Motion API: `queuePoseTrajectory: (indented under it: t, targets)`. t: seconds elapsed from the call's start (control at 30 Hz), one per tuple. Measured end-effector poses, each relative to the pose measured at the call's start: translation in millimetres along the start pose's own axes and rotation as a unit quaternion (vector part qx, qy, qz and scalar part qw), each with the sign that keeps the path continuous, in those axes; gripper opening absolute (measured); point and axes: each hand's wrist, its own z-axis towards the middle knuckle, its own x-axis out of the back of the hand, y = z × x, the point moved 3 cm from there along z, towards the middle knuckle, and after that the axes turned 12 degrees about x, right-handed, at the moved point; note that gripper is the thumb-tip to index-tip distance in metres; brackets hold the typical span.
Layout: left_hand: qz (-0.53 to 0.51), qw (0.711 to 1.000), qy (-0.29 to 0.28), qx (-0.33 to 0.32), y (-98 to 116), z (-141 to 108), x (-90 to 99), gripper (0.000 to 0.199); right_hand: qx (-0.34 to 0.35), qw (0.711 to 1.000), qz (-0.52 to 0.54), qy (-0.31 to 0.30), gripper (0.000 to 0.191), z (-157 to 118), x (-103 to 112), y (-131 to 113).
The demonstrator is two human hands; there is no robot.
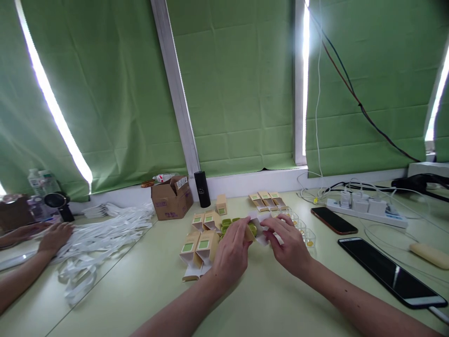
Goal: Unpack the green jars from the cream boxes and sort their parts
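Note:
My left hand point(232, 252) is closed around a small kraft-coloured carton point(249, 232) whose end is open towards the right. Something green point(253, 228) shows inside it. The fingers of my right hand point(289, 244) pinch the carton's white inner flap point(261, 234). Just behind my left hand lie several green pieces point(226, 223), partly covered by it. Open cartons with green labels point(188, 248) stand to the left, flaps facing me. Several clear round containers with yellow bits point(309, 238) sit beyond my right hand, which hides some of them.
More cartons point(269, 200) lie at the back, near one upright carton point(221, 204). A brown cardboard box point(171, 199) and black cylinder point(202, 189) stand by the wall. Phones point(389, 271) and a power strip point(366, 213) are right. Another person's hands point(58, 238) touch white straps point(105, 229).

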Motion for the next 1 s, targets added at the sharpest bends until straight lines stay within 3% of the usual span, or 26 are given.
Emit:
queuePoseTrajectory:
  t: [0.2, 0.33, 0.53, 0.77, 1.0]
  targets:
    - [0.063, 0.997, 0.003, -0.046, 3, 0, 0.8, 0.066, -0.158, 0.986, 0.028, -0.046, 0.006, -8, -13, 7]
    - [0.098, 0.991, 0.014, -0.092, 7, -3, -0.4, 0.070, -0.225, 0.971, 0.058, -0.053, 0.012, -8, -20, 6]
    - [0.125, 0.988, 0.022, -0.091, 5, 0, 1.0, 0.072, -0.294, 0.946, 0.133, 0.015, 0.022, -11, -20, 10]
    - [0.131, 0.988, 0.026, -0.071, 0, 5, 6.5, 0.075, -0.402, 0.863, 0.296, 0.079, 0.037, -24, -26, 23]
    - [0.109, 0.992, 0.029, -0.056, 0, 7, 7.7, 0.074, -0.438, 0.819, 0.339, 0.150, 0.049, -17, -25, 23]
